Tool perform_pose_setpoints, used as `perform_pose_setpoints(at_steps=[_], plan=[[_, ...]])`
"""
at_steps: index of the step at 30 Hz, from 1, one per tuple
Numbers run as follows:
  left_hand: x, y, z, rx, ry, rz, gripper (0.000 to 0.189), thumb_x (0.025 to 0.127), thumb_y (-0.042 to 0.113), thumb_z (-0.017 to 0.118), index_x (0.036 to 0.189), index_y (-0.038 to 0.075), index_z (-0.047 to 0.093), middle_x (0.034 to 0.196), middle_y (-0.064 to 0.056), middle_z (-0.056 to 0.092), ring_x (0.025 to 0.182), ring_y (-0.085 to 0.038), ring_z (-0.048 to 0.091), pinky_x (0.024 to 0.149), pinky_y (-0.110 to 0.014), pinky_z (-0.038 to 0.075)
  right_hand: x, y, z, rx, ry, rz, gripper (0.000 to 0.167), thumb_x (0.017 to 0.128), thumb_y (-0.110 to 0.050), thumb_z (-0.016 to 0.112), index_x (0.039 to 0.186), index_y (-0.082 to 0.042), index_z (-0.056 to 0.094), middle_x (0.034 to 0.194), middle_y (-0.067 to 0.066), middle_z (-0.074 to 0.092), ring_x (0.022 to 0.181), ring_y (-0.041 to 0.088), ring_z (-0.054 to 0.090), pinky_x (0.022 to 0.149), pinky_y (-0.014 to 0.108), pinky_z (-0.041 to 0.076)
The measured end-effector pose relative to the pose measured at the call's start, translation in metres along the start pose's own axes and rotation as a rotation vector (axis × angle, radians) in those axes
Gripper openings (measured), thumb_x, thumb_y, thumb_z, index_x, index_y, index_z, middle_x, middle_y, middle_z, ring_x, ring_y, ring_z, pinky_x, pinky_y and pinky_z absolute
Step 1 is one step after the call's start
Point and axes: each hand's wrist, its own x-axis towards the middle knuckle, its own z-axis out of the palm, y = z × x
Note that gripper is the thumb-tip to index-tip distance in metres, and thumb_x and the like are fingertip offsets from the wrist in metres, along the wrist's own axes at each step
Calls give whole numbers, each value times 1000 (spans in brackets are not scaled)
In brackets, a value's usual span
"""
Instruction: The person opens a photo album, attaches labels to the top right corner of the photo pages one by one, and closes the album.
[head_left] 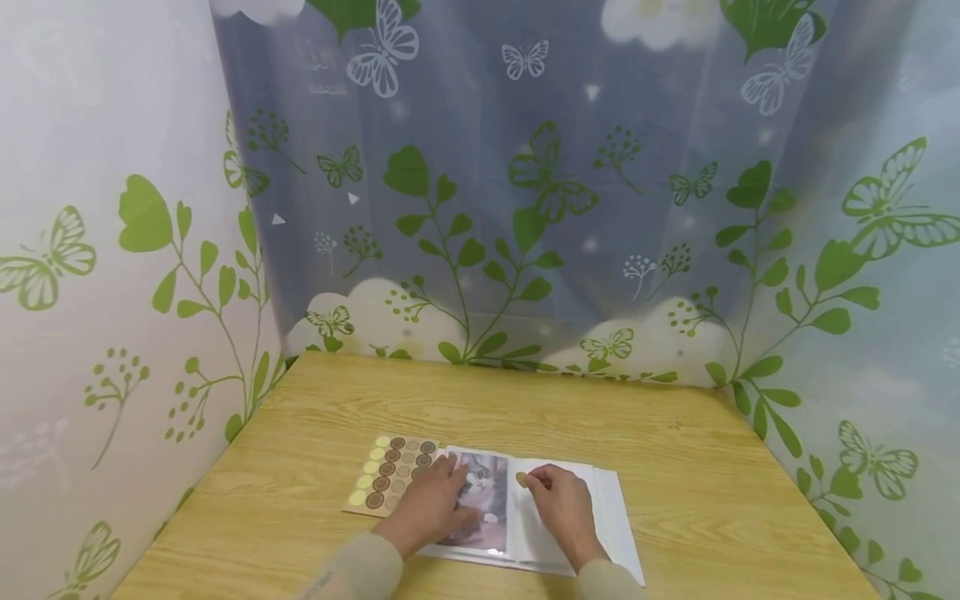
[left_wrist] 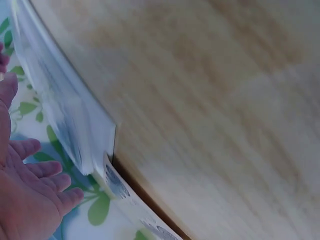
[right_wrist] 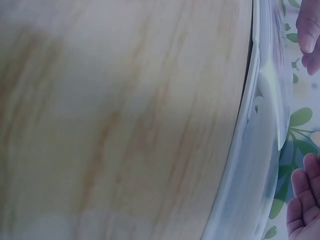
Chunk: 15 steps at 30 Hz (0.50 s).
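Note:
An open photo album (head_left: 619,508) lies on the table, its left page showing a cat photo (head_left: 487,492) under a shiny clear cover. The facing page is plain white. My left hand (head_left: 429,508) rests over the left page with its fingers spread, partly covering the photo and a sheet of round stickers (head_left: 360,482). Between thumb and fingertips, my right hand (head_left: 564,510) pinches a small round tan sticker (head_left: 521,479) above the white page. In the left wrist view, the left hand's fingers (left_wrist: 47,168) are stretched out beside the album (left_wrist: 103,131).
The sticker sheet, in columns of yellow, brown and tan, lies partly beside the album's left edge. The wood-grain table (head_left: 720,483) extends around both. Printed curtains (head_left: 480,208) with leaves and butterflies enclose its back and sides.

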Motion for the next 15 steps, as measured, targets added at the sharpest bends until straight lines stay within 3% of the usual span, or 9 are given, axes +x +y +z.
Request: perform_pose_setpoints(at_steps=[8,15], plan=[[0,7,10,88,-82,-11,84,89,58,63,149,3,42,156,-23,31,144,-41,28,115,-55,26,6,1,3,-46,-20,-37,14,90,-23,73,84,-11,73,73,-6,69,65,8,57,62,30,47],[-3,8,17,97,-88,4,82,89,57,63,145,1,46,156,-22,32,143,-39,29,115,-51,29,15,3,4,-87,-33,-66,12,91,-20,71,85,-9,74,74,-3,70,66,11,60,62,32,50]])
